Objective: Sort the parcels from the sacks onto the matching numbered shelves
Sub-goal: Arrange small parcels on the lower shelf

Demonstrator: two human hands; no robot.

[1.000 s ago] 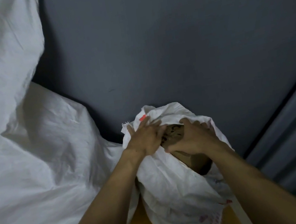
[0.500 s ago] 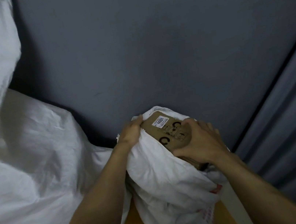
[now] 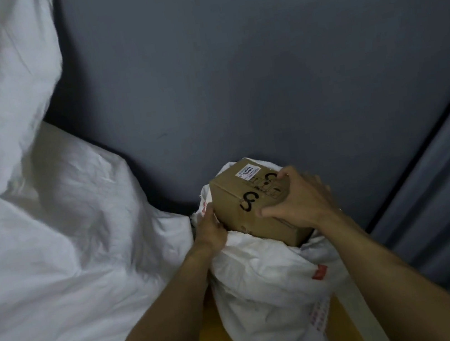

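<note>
Parcel (image 3: 235,209) marked 4001 juts from the white sack (image 3: 263,281) under my right hand (image 3: 296,206), fingers (image 3: 287,174) curled round it; my left hand (image 3: 211,232) grips the sack's rim alongside

Brown cardboard parcel (image 3: 240,200) labelled 4001, tilted, half out of white sack (image 3: 268,289).

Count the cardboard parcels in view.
1: a cardboard parcel half out of the small sack, gripped by the right hand. Others may be hidden inside.
</note>
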